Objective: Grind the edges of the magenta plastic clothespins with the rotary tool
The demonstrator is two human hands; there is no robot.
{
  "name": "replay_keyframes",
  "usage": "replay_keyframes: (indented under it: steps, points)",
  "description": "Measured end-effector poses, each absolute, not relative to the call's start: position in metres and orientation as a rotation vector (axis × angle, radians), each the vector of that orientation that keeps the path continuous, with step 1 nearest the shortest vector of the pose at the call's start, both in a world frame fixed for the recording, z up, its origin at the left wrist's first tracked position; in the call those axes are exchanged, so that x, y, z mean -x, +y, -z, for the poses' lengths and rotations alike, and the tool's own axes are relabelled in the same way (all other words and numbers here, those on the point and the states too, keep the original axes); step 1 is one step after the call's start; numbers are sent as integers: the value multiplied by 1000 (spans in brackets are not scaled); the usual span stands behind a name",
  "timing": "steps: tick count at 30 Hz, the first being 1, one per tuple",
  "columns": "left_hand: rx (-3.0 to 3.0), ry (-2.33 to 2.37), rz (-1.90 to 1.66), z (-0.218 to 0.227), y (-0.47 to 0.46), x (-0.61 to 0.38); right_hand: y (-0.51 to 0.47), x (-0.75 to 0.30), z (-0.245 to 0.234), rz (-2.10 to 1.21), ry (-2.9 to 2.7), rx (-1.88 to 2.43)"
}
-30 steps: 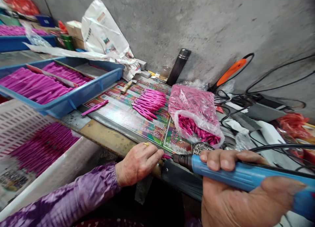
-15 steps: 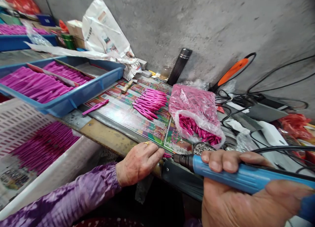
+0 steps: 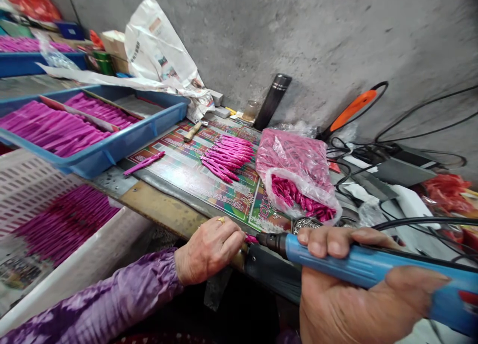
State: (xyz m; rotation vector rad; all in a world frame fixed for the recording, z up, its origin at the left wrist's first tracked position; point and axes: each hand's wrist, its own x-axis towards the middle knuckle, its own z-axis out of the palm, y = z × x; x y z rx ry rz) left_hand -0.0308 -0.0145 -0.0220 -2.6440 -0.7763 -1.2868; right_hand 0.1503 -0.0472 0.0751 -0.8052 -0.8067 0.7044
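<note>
My left hand (image 3: 212, 247) is closed around a slim pink plastic piece (image 3: 251, 238), most of which the fingers hide; only one end shows, at the bench edge. My right hand (image 3: 347, 274) grips a blue electric screwdriver (image 3: 358, 268), lying nearly level. Its dark tip points left and meets the showing end of the pink piece. Just behind the tool sits a small dish of tiny metal parts (image 3: 306, 224), partly hidden. Further back lie a row of slender pink pieces (image 3: 227, 157) and an open plastic bag of small pink parts (image 3: 297, 170).
On the left stands a blue divided tray (image 3: 149, 130) of pink pieces, above a white basket (image 3: 123, 244). A single pink piece (image 3: 145, 163) and a wooden-handled tool (image 3: 193, 131) lie on the printed sheet. A black cylinder (image 3: 272, 101) leans on the wall; black cables (image 3: 418, 222) run right.
My right hand has moved the electric screwdriver slightly left, its tip now closer to my left hand. The left hand has shifted a little left. Less of the screw dish shows.
</note>
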Motion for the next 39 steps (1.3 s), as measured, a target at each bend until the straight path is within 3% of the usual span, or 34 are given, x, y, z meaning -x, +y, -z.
replay_keyframes:
  steps: [39]
  points:
    - [2624,-789,1312,17,-14,31,-48,-148,-75,-695,-797,794]
